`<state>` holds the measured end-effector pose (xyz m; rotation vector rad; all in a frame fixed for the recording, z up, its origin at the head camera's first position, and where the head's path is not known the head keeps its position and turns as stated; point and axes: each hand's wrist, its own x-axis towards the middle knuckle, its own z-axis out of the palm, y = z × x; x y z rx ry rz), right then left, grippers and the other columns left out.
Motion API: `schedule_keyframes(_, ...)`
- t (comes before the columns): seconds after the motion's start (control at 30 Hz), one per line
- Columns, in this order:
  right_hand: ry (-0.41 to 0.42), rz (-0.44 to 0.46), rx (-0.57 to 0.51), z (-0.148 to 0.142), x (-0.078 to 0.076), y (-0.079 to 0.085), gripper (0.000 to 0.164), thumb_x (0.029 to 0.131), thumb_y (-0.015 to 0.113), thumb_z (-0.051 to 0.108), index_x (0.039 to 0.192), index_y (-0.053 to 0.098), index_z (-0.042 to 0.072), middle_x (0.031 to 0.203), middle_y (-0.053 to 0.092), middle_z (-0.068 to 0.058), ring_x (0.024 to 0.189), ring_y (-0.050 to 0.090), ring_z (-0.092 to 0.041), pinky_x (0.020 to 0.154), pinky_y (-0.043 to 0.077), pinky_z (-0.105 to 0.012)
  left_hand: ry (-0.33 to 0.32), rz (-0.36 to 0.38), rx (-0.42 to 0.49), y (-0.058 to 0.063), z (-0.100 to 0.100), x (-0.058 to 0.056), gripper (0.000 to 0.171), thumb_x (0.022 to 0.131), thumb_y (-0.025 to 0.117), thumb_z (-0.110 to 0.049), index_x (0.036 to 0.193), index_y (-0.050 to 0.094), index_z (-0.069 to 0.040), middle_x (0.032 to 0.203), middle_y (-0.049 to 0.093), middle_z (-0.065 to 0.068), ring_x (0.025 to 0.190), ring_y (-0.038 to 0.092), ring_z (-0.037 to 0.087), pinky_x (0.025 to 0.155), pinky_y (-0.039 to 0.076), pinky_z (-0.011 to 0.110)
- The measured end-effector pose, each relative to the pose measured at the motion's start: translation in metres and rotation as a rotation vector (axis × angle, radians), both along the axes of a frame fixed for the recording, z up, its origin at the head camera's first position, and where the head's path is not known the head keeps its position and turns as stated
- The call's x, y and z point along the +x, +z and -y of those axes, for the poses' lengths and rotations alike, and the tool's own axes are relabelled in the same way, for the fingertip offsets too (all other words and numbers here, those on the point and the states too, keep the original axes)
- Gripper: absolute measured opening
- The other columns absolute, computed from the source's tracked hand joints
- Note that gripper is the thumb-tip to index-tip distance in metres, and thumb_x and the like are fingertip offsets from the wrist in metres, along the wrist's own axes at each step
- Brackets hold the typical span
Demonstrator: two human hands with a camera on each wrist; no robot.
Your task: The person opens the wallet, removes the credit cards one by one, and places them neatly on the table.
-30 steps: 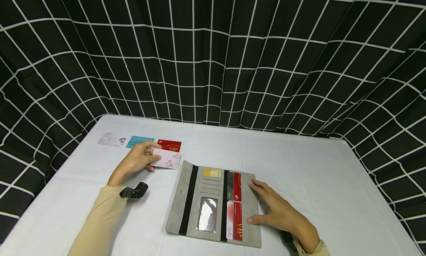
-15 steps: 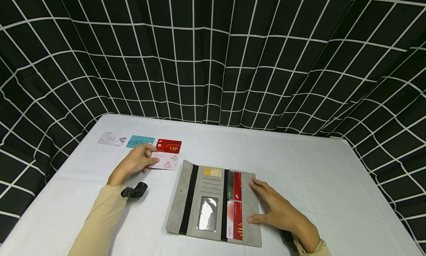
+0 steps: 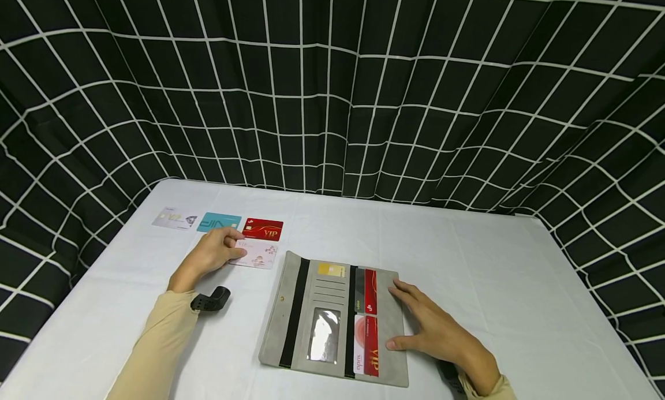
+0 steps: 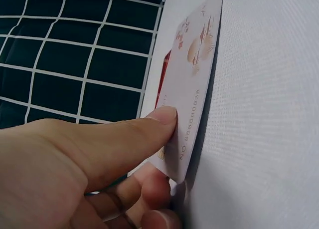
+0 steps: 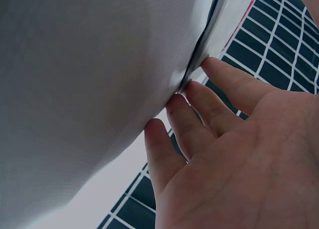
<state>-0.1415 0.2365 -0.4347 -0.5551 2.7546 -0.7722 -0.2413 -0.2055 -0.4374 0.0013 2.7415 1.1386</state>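
Pink card [image 3: 260, 254], edge pinched by left grip [image 3: 212, 253]; narrow gap to wallet [image 3: 324, 304].

A black curtain [image 3: 332, 100] with a grid of white lines rose behind the table [image 3: 467, 244] and along both sides, the lines bending where the fabric folded. The table was white, its far left corner rounded, with faint creases across it. In the left wrist view, its surface had a fine weave.
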Motion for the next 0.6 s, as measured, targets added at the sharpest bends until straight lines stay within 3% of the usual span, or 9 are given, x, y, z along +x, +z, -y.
schedule_keyframes(0.13, -0.001, 0.003, 0.001, 0.0005, 0.0001, 0.0003, 0.103, 0.068, 0.081, 0.061, 0.148, 0.044, 0.008, 0.157, 0.034, -0.015, 0.141, 0.038, -0.042, 0.104, 0.04, -0.063, 0.003, -0.026, -0.028, -0.0012, 0.0005, -0.0003, 0.033, 0.088, 0.071, -0.01, 0.117, 0.062, 0.004, 0.089, 0.055, 0.009, 0.089, 0.05, 0.024, 0.076, 0.037, 0.031)
schedule_keyframes(0.6, -0.008, 0.016, 0.0, 0.0013, -0.0002, -0.0001, 0.103, 0.068, 0.082, 0.061, 0.148, 0.043, 0.009, 0.158, 0.034, -0.014, 0.141, 0.037, -0.043, 0.104, 0.04, -0.064, 0.006, -0.035, -0.041, 0.0007, -0.0005, 0.0017, 0.037, 0.088, 0.071, -0.011, 0.12, 0.061, 0.003, 0.098, 0.056, 0.014, 0.094, 0.05, 0.027, 0.079, 0.037, 0.034)
